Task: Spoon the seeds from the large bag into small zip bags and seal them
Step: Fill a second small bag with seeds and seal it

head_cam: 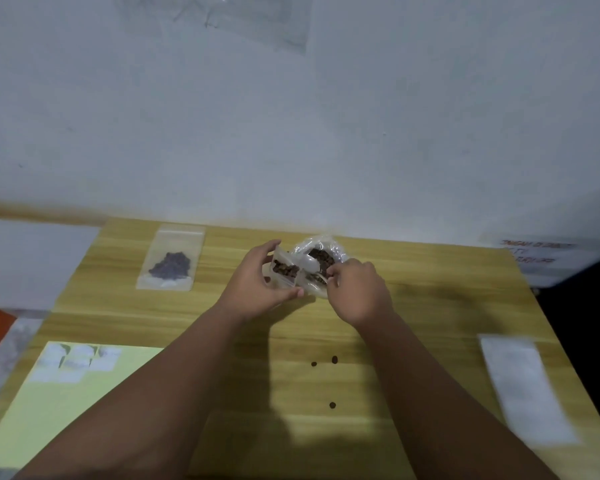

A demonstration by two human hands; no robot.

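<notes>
Gripping a small zip bag of thin clear plastic, the left hand curls thumb and fingers round its edges; dark brown seeds show lumpy through the film. Just beside it, the right hand has its fingers curled tight, pinching the handle of a white plastic spoon, as far as the blur allows. The spoon's bowl lies over the crumpled, glossy large bag, which sits on the surface behind both hands, near the far edge by the wall. The surface is pale wood grain. A flat filled bag lies well to the left. Three loose seeds dot the open stretch between the forearms. A yellow sheet covers the near-left corner, and a white strip lies along the right edge.
</notes>
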